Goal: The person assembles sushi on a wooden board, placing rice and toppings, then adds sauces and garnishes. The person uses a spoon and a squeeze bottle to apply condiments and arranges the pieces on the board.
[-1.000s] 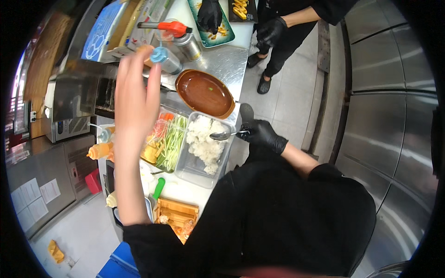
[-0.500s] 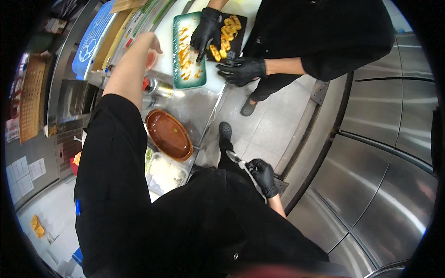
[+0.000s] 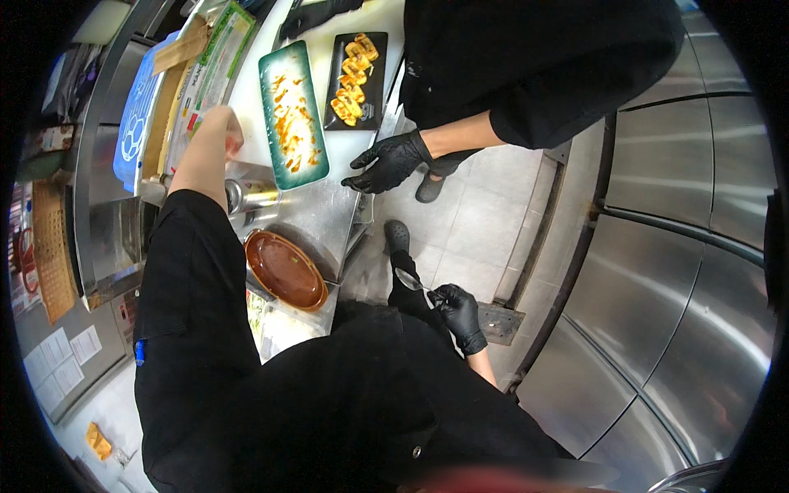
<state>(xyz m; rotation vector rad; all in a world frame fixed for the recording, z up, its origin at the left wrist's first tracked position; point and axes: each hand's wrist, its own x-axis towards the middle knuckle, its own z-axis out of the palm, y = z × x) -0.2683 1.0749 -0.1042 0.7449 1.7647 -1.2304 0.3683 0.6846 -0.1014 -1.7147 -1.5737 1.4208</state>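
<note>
My right hand, in a black glove, grips a metal spoon low by my waist. My bare left hand reaches over the worktop, left of a green-rimmed rectangular plate streaked with orange-brown sauce. Its fingers are mostly hidden and blurred, so whether they hold anything is unclear. Right of that plate lies a dark rectangular plate bearing a row of browned yellow slices. Just below my left hand stands a shiny metal can. A brown oval earthenware dish rests nearer to me.
A co-worker's black-gloved hand hovers beside the worktop edge; the other gloved hand is at the far end. Boxes and a blue plastic item line the left. Steel panels stand at right, beyond the tiled floor.
The view has shifted. The co-worker's hands have moved off the plates, one to the far end. My left hand has drawn closer to me over a red cup. My right hand keeps the spoon.
</note>
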